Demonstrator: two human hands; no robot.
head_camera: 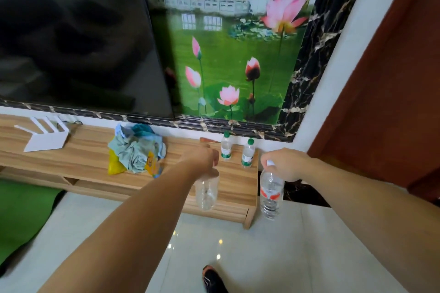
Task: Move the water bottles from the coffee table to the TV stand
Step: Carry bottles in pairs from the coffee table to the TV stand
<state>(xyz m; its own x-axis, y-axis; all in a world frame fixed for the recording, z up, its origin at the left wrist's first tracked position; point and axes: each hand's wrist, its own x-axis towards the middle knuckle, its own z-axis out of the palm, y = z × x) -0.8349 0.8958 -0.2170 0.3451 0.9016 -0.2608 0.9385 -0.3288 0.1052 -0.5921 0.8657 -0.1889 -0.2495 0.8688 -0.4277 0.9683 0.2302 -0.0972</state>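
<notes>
Clear bottle (206,194) hangs by its neck from L hand (202,157), over TV stand (78,157) front edge. Red-label bottle (271,194) gripped at cap by R hand (285,165), just off stand's right end. Two green-cap bottles (226,146) upright on stand's right end, at the wall.

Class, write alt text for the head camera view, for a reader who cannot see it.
A person's left hand and right hand each hold a clear bottle by its top, the unlabelled bottle and the red-labelled bottle, at a wooden TV stand. Two green-capped bottles already stand there, near crumpled cloths.
</notes>
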